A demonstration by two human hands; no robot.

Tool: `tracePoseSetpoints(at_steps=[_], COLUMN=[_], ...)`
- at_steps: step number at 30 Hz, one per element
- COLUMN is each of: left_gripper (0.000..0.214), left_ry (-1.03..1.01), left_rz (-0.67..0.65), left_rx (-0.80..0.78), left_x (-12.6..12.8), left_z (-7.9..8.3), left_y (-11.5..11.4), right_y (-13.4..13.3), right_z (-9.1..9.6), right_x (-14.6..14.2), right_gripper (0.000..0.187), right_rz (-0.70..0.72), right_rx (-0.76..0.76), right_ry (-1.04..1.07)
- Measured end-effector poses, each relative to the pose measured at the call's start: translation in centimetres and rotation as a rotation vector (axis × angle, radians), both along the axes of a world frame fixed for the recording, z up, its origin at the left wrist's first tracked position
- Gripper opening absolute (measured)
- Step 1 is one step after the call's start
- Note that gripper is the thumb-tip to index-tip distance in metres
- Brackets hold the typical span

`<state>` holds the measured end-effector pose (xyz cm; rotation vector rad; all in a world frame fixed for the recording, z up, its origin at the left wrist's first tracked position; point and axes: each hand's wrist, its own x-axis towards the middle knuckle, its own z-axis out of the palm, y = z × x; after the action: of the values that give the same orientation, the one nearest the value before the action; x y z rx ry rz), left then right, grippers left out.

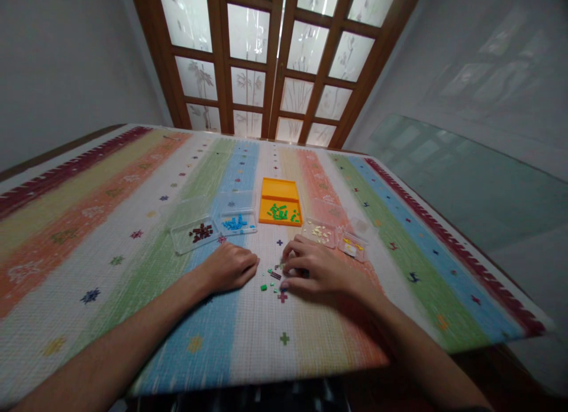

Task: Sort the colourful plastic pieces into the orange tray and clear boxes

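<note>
My left hand point(233, 266) rests on the striped tablecloth with its fingers curled into a loose fist; whatever they may hold is hidden. Between my hands lie several small building bricks, among them a green brick point(263, 287) and a dark brown strip point(275, 275). My right hand point(310, 265) hovers at the right side of these pieces, thumb and fingers bent and apart, with nothing visible between them. Just beyond the hands is an orange tray point(280, 197) with green bricks point(279, 212) in its near compartment.
Left of the tray are clear boxes with dark brown bricks point(201, 232) and blue bricks point(237, 222). On the right, clear boxes hold cream bricks point(318, 232) and yellow bricks point(353, 244). The tablecloth point(257, 353) ends at the near edge. Wooden glazed doors point(272, 57) stand behind.
</note>
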<state>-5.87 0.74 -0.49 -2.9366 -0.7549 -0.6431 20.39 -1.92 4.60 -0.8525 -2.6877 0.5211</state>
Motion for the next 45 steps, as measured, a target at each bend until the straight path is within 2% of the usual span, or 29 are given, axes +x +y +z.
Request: tracePoseSetpoints(at_steps=[9, 14, 16, 19, 21, 26, 34, 37, 41, 45], left_gripper=[0.035, 0.037, 0.036, 0.034, 0.034, 0.034, 0.034, 0.033, 0.035, 0.037], left_ry=[-0.002, -0.003, 0.002, 0.000, -0.003, -0.009, -0.011, 0.000, 0.021, 0.016], left_rz=[0.000, -0.011, -0.004, -0.005, -0.010, -0.007, -0.011, -0.007, 0.009, 0.008], left_rx=[-0.021, -0.016, -0.021, -0.021, -0.016, -0.004, -0.005, -0.007, -0.029, -0.024], left_x=[-0.1, -0.1, 0.0, 0.0, 0.0, 0.0, 0.0, 0.0, 0.0, 0.0], left_z=[-0.1, -0.1, -0.1, -0.1, -0.2, -0.3, -0.3, -0.3, -0.3, -0.3], left_y=[0.0, 0.1, 0.1, 0.0, 0.1, 0.1, 0.1, 0.1, 0.1, 0.1], right_y=[-0.4, -0.2, -0.2, -0.2, -0.1, 0.1, 0.1, -0.1, -0.3, -0.5], right_z=[-0.3, -0.2, -0.4, -1.1, -1.7, -2.4, -2.0, -1.8, -1.2, -0.7], right_x=[-0.4, -0.1, -0.2, -0.7, -1.3, -2.3, -2.9, -2.9, -2.5, -2.3], right_gripper=[0.023, 0.021, 0.028, 0.050, 0.055, 0.038, 0.022, 0.023, 0.036, 0.032], right_rz=[0.064, 0.002, 0.015, 0.052, 0.061, 0.056, 0.050, 0.057, 0.093, 0.092], right_rx=[0.003, 0.041, 0.054, 0.095, 0.131, 0.159, 0.099, 0.080, 0.040, 0.015], right_ry=[-0.019, 0.004, -0.003, -0.027, -0.054, -0.090, -0.089, -0.089, -0.102, -0.110])
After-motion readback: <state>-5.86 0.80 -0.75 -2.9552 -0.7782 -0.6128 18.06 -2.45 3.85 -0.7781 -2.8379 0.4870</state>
